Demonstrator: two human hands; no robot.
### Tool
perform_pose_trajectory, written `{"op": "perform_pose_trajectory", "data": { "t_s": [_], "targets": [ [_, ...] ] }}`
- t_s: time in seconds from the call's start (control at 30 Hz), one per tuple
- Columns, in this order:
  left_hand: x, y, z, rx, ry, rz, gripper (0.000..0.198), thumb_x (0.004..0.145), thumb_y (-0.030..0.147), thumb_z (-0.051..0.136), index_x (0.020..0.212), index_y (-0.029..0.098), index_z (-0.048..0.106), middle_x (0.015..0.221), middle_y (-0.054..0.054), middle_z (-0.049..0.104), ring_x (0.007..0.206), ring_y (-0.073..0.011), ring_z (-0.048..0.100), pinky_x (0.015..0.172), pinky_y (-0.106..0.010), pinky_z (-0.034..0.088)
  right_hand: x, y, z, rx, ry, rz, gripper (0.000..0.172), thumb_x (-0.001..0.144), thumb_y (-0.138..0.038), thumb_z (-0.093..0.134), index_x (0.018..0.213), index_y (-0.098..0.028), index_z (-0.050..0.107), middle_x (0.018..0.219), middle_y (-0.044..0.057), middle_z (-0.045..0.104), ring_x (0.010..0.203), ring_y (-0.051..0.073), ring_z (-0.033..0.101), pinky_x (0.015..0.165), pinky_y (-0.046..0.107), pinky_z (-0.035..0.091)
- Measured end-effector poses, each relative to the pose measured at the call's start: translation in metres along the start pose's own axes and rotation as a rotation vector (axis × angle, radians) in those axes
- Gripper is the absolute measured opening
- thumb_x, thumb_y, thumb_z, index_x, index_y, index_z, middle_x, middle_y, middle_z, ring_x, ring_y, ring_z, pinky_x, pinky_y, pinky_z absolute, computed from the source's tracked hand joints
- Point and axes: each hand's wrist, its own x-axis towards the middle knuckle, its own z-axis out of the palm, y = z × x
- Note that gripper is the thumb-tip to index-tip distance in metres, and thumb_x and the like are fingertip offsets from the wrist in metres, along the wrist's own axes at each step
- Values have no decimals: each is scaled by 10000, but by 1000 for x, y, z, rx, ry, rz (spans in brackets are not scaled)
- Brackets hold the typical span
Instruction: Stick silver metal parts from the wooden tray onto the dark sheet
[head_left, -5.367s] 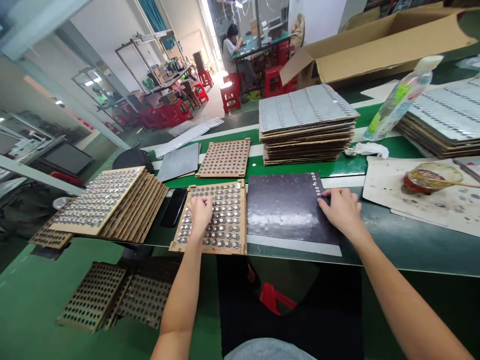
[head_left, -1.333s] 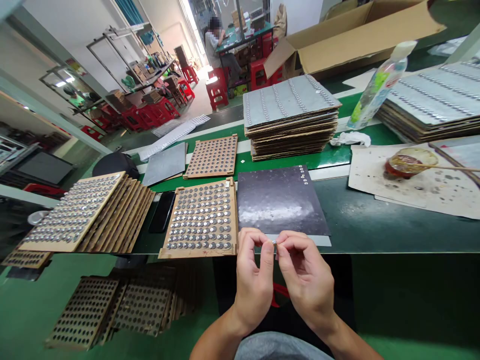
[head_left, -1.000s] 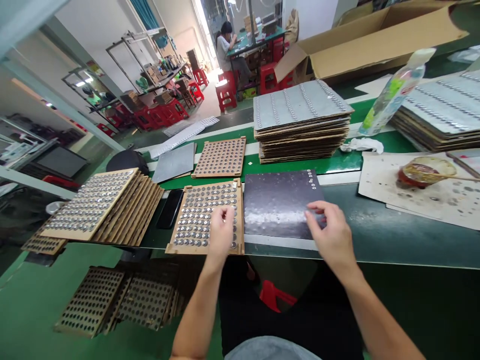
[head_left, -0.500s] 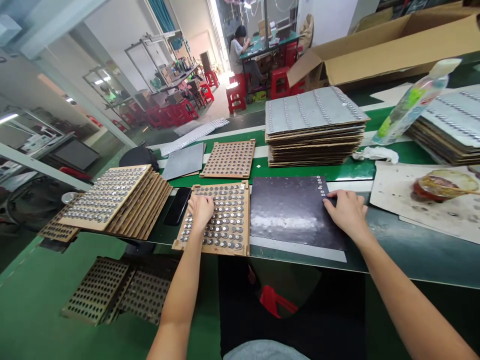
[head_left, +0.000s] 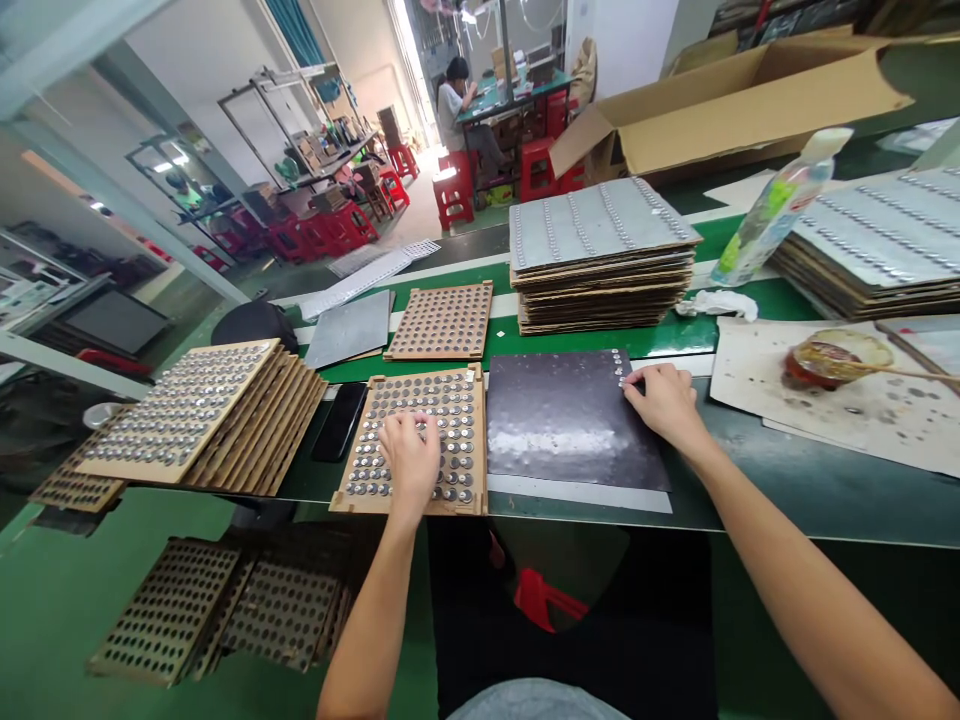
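My left hand (head_left: 411, 458) is over a wooden tray (head_left: 478, 450) that holds rows of small round metal pieces. Its fingers are bent and somewhat apart, and whatever may lie between the tips is too small to make out. At the upper right corner of a dark sheet (head_left: 559, 410), my right hand (head_left: 664, 400) pinches with thumb and forefinger beside a short column of small metal pieces (head_left: 616, 362). What sits in that pinch is hidden. A pale sheet shows beneath the dark one.
A black phone (head_left: 339, 422) lies left of the tray, near stacked trays (head_left: 180, 410). Behind are another tray (head_left: 441, 320), stacked boards (head_left: 600, 225) and a bottle (head_left: 780, 210). A bowl (head_left: 836, 360) stands at the right. A person (head_left: 452, 105) sits in the background.
The view has shifted. My left hand has moved lower and to the right over the tray, its fingers looser. My right hand stays at the sheet's upper right edge.
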Motion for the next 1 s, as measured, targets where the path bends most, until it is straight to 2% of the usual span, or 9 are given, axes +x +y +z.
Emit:
{"op": "perform_pose_trajectory", "data": {
  "t_s": [0.17, 0.3, 0.53, 0.7, 0.77, 0.83, 0.93, 1.0],
  "targets": [
    [-47, 26, 8, -244, -47, 139, 122, 923, 256, 560, 817, 232, 615, 979, -75, 579, 1057, -293, 545, 1003, -477, 422, -1, -3, -5, 24, 2, -30, 200, 902, -281, 530, 926, -192, 708, 1106, 168, 602, 1121, 385, 478, 879, 513, 420],
    [-73, 44, 13, -410, -109, 222, 122, 944, 267, 563, 856, 230, 638, 948, -51, 593, 990, -249, 567, 942, -410, 443, -14, -9, -5, 65, 4, -60, 181, 892, -299, 547, 876, -205, 700, 1066, 154, 611, 1099, 377, 474, 883, 538, 419],
    [-90, 58, 17, -546, -186, 238, 121, 952, 277, 587, 858, 226, 643, 939, -43, 588, 976, -236, 563, 939, -389, 420, -32, -22, 1, 161, -8, -54, 113, 850, -271, 591, 857, -214, 689, 1093, 151, 607, 1107, 379, 471, 906, 584, 414],
    [-94, 59, 16, -618, -215, 204, 132, 949, 289, 603, 844, 219, 643, 929, -42, 584, 963, -232, 561, 930, -384, 421, -35, -34, -16, 272, -10, -74, 80, 822, -212, 612, 766, -200, 668, 1023, 159, 642, 1103, 406, 511, 913, 634, 411],
    [-93, 61, 16, -656, -233, 185, 161, 955, 313, 603, 835, 213, 643, 916, -40, 583, 941, -221, 565, 897, -359, 433, -48, -46, -29, 352, -14, -131, 77, 836, -223, 625, 775, -208, 669, 998, 138, 669, 1086, 376, 546, 923, 595, 436],
    [-93, 63, 15, -698, -266, 173, 191, 963, 334, 598, 830, 205, 644, 901, -36, 585, 907, -207, 570, 863, -337, 442, -72, -61, -42, 450, -29, -227, 61, 864, -262, 643, 832, -224, 679, 1003, 100, 697, 1055, 311, 591, 923, 492, 479],
    [-94, 70, 7, -774, -344, 171, 232, 975, 374, 591, 837, 197, 651, 877, -30, 592, 853, -188, 573, 814, -312, 451, -117, -86, -60, 608, -31, -344, 137, 949, -346, 597, 928, -243, 684, 1009, 64, 712, 933, 232, 644, 789, 363, 535],
    [-97, 74, -1, -875, -410, 154, 260, 966, 411, 618, 827, 194, 655, 862, -24, 587, 838, -182, 562, 795, -299, 443, -142, -100, -67, 820, 31, -404, 113, 960, -323, 621, 925, -241, 691, 933, 52, 717, 825, 207, 655, 717, 336, 538]
  ]
}}
